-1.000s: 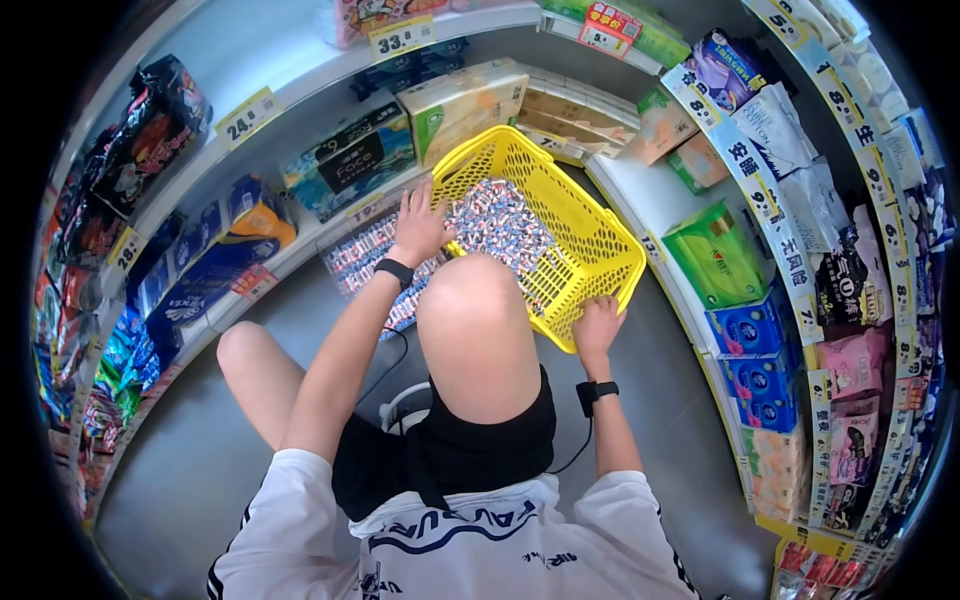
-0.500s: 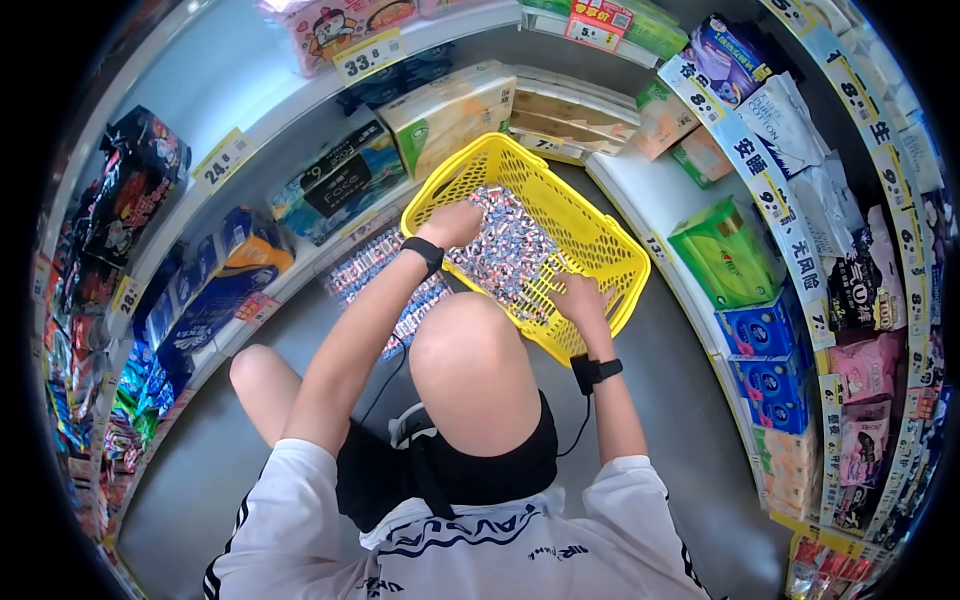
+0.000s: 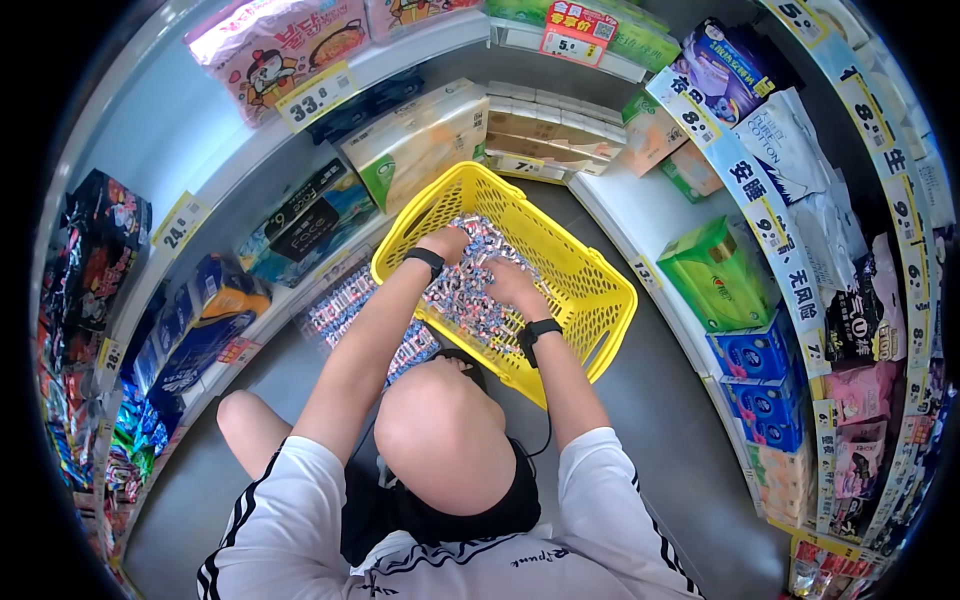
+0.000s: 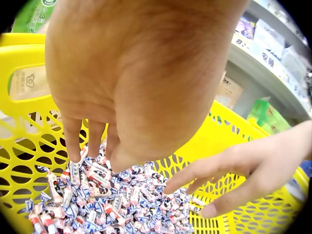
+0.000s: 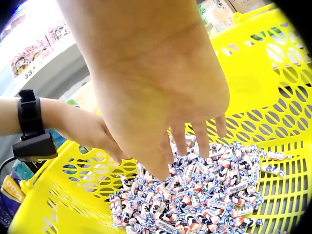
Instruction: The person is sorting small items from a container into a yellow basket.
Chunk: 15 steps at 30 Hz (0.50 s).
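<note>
A yellow plastic basket [image 3: 585, 235] with perforated walls holds a heap of small wrapped candies [image 3: 462, 300] in white, blue and red. Inside it, my left hand [image 3: 445, 243] reaches down at the far left of the heap. Its fingers [image 4: 73, 139] point downward, with the tips at the candies. My right hand [image 3: 515, 287] is over the nearer right side of the heap, fingers [image 5: 179, 139] extended and spread toward the candies. In the left wrist view the right thumb and fingers are apart. Neither hand grips a candy that shows.
More wrapped candies [image 3: 345, 305] lie on the floor left of the basket, by the shelf. Shelves with tissue packs [image 3: 415, 145] and a green pack [image 3: 715, 275] curve around the basket. My bent knee [image 3: 430, 415] stands close to its near side.
Both hands have left the basket's rim and moved in over the candies. The right hand has come leftward, nearer the left hand. The basket sits lower and slightly left in view.
</note>
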Motion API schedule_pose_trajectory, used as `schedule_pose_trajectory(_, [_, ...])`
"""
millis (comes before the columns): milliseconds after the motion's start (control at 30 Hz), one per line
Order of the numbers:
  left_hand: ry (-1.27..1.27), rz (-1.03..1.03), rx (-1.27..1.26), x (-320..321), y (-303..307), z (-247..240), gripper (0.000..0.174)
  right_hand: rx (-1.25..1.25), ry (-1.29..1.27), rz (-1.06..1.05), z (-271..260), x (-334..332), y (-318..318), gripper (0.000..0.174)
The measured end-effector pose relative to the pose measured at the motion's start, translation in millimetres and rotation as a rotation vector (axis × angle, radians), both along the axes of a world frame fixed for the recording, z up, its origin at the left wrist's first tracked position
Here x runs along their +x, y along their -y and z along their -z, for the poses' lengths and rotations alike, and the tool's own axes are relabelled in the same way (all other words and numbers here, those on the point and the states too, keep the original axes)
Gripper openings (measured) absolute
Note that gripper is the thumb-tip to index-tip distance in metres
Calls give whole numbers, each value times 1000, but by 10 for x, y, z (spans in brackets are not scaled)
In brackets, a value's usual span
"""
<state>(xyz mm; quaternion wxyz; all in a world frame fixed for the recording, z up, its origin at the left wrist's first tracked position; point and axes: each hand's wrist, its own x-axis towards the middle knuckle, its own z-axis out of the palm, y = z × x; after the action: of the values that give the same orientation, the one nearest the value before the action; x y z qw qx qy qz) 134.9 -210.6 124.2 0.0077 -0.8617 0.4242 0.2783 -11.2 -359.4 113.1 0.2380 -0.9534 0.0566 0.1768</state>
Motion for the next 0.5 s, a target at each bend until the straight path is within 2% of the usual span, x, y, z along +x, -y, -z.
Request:
schedule_pose_trajectory(67, [21,12,-65,68,26,175,32,37,100,6,229,103,-9,54])
schedule_pose_trajectory(167, [45,9,-139,106,54,422,37,88,103,-10,364,232,-23,58])
schedule_pose_trajectory(267, [86,-24,-95,130,98,689,37,69,101,-24,380,342,-80,62])
schedule_pose_trajectory(367, [101,-75,-80,84,147,612,35,42,106,-37,526,455,-97,63])
schedule_pose_trajectory(500, [181,-24,-89,109,164,816,31,-32,2,-28,484,481,-186,63])
